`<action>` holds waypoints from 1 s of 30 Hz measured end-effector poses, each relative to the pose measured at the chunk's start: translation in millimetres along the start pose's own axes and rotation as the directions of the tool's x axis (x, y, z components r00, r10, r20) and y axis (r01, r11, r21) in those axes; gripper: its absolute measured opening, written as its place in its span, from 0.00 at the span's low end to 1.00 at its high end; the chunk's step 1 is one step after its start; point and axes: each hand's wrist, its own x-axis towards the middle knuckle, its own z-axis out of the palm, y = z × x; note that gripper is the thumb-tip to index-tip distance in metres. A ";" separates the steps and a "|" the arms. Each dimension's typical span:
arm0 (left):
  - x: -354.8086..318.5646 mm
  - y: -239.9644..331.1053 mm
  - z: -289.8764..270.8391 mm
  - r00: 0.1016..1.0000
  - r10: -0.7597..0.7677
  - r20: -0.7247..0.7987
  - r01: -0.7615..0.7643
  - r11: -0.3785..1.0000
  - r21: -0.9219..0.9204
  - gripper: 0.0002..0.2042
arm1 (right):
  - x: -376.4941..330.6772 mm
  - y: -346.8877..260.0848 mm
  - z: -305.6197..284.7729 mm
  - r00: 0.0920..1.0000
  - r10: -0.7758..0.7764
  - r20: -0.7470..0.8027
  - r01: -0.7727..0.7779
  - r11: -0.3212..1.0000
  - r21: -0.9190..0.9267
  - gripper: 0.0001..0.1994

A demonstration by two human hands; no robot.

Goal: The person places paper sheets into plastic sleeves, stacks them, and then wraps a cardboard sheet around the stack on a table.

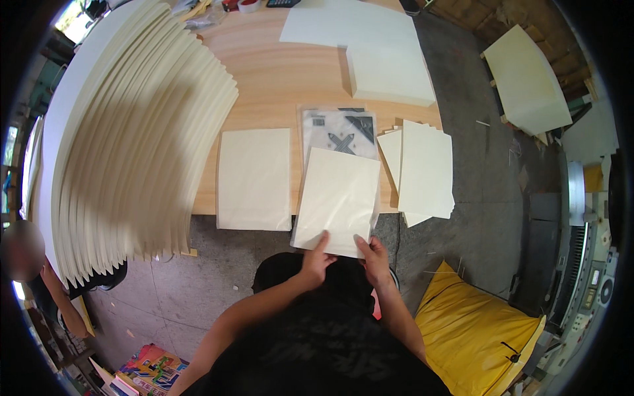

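A pack of cream paper in a clear plastic sleeve (340, 198) juts past the table's near edge, tilted a little. My left hand (318, 263) pinches its lower edge, thumb on top. My right hand (374, 257) grips the lower right corner the same way. Under its far end lies a clear plastic bag with dark printing (340, 129). To the left is a neat stack of cream paper (254, 178), seemingly in plastic too. Loose cream sheets (426, 171) are fanned out on the right.
A tall pile of large cream sheets (132, 145) fills the table's left side. White sheets (389, 72) cover the far right. Behind are tape (249, 5) and a calculator (282, 2). A yellow sack (482, 330) sits on the floor at right. Another person (59, 297) is at far left.
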 end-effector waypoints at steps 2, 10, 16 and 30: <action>6.8 10.6 -36.0 0.988 0.150 0.028 -0.149 0.988 -0.034 0.25 | 3.7 3.8 -14.1 0.999 0.013 0.031 -0.013 1.000 0.000 0.10; -29.2 49.7 -63.8 0.873 0.313 0.374 -0.486 0.624 0.612 0.14 | 2.7 -5.3 -41.8 0.990 -0.027 0.138 0.038 0.996 -0.082 0.12; -91.7 94.6 -75.3 0.735 0.588 0.339 -0.638 0.430 0.639 0.10 | -3.9 -52.1 13.8 0.941 0.024 0.337 0.095 0.938 -0.332 0.12; -48.7 169.6 -180.1 0.481 0.877 -0.025 -0.329 0.207 0.921 0.20 | 19.5 -48.9 125.7 0.929 -0.209 0.306 0.338 0.818 -0.465 0.12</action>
